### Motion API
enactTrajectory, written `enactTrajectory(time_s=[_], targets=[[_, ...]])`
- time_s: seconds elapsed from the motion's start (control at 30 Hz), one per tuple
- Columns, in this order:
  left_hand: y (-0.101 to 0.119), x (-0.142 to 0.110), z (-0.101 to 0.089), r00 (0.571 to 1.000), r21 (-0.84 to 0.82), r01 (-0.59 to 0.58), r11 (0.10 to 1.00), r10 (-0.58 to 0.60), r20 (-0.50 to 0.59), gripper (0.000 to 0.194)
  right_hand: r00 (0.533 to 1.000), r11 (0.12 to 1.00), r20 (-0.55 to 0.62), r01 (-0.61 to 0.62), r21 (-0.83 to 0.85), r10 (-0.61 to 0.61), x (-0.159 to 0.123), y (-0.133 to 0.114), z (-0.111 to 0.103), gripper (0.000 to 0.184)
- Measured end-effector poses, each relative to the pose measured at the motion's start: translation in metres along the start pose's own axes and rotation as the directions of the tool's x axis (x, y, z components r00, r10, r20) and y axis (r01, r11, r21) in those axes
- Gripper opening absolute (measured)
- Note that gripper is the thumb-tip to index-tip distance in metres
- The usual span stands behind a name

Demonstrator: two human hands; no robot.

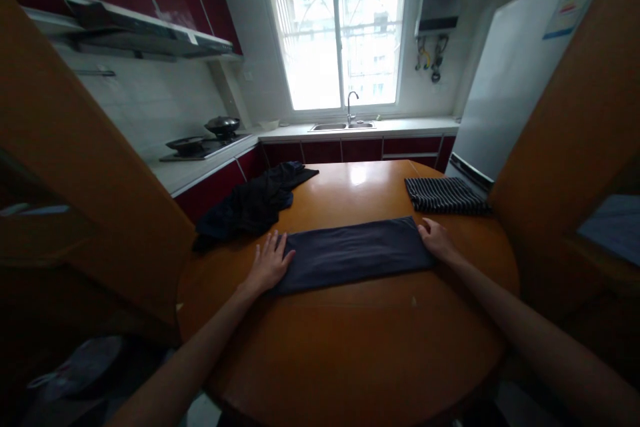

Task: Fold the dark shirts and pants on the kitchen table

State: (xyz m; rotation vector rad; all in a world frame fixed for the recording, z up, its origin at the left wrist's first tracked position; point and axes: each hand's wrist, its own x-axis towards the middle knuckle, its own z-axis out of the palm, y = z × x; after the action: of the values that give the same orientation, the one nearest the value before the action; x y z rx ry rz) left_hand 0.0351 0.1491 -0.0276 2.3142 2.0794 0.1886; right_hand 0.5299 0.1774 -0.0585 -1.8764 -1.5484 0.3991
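Note:
A dark blue-grey cloth [353, 253], folded into a long flat strip, lies across the wooden table in front of me. My left hand [270, 265] rests on its left end with the fingers spread. At the opposite end, my right hand [436, 240] touches the cloth's right edge, its fingers slightly bent and partly apart. Beyond my left hand is a crumpled heap of dark clothes [250, 203]. A folded black-and-white striped cloth [445, 195] lies on the far right of the table, past my right hand.
The round-ended wooden table [360, 353] carries all the cloths. Behind it, a counter holds a sink [345, 126] under the window. Pans [223, 125] stand on the stove at left. A white fridge [515, 80] stands at right, and orange-brown wooden panels flank both sides.

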Motion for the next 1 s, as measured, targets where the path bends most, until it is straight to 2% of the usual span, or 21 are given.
enactTrajectory(time_s=[0.1, 0.23, 0.3, 0.37, 0.5, 0.63, 0.7, 0.73, 0.83, 1.0], targets=[[0.044, 0.007, -0.008, 0.99, 0.025, -0.102, 0.995, 0.104, -0.096, 0.072, 0.976, 0.96, 0.049, -0.219, 0.174, 0.214, 0.01, -0.007, -0.01, 0.044], [0.122, 0.024, 0.0, 0.952, -0.045, -0.296, 0.954, 0.291, -0.096, 0.066, 0.93, 0.915, 0.214, -0.342, 0.215, 0.298, 0.018, -0.022, -0.018, 0.028], [0.151, 0.035, 0.011, 0.95, -0.101, -0.309, 0.946, 0.303, -0.071, 0.064, 0.9, 0.895, 0.28, -0.397, 0.205, 0.335, 0.022, -0.027, -0.021, 0.026], [0.166, 0.043, 0.022, 0.964, -0.145, -0.264, 0.953, 0.259, -0.053, 0.063, 0.876, 0.885, 0.322, -0.43, 0.18, 0.36, 0.026, -0.03, -0.025, 0.026], [0.166, 0.05, 0.034, 0.971, -0.157, -0.238, 0.958, 0.23, -0.071, 0.06, 0.827, 0.876, 0.429, -0.46, 0.145, 0.364, 0.032, -0.029, -0.033, 0.028], [0.16, 0.045, 0.031, 0.966, -0.122, -0.258, 0.958, 0.253, -0.06, 0.06, 0.682, 0.76, 0.646, -0.606, 0.235, 0.343, 0.031, -0.03, -0.035, 0.014], [0.159, 0.041, 0.028, 0.967, -0.121, -0.255, 0.959, 0.253, -0.033, 0.061, 0.635, 0.706, 0.712, -0.65, 0.281, 0.301, 0.026, -0.033, -0.035, 0.007], [0.158, 0.038, 0.026, 0.968, -0.123, -0.252, 0.96, 0.251, -0.022, 0.061, 0.633, 0.689, 0.721, -0.657, 0.307, 0.281, 0.024, -0.034, -0.036, 0.005], [0.155, 0.03, 0.022, 0.972, -0.132, -0.233, 0.963, 0.236, 0.001, 0.063, 0.671, 0.65, 0.701, -0.648, 0.397, 0.24, 0.014, -0.033, -0.042, 0.004], [0.163, 0.017, 0.023, 0.959, -0.146, -0.27, 0.952, 0.28, 0.046, 0.066, 0.711, 0.624, 0.681, -0.615, 0.481, 0.176, -0.002, -0.019, -0.068, 0.003]])
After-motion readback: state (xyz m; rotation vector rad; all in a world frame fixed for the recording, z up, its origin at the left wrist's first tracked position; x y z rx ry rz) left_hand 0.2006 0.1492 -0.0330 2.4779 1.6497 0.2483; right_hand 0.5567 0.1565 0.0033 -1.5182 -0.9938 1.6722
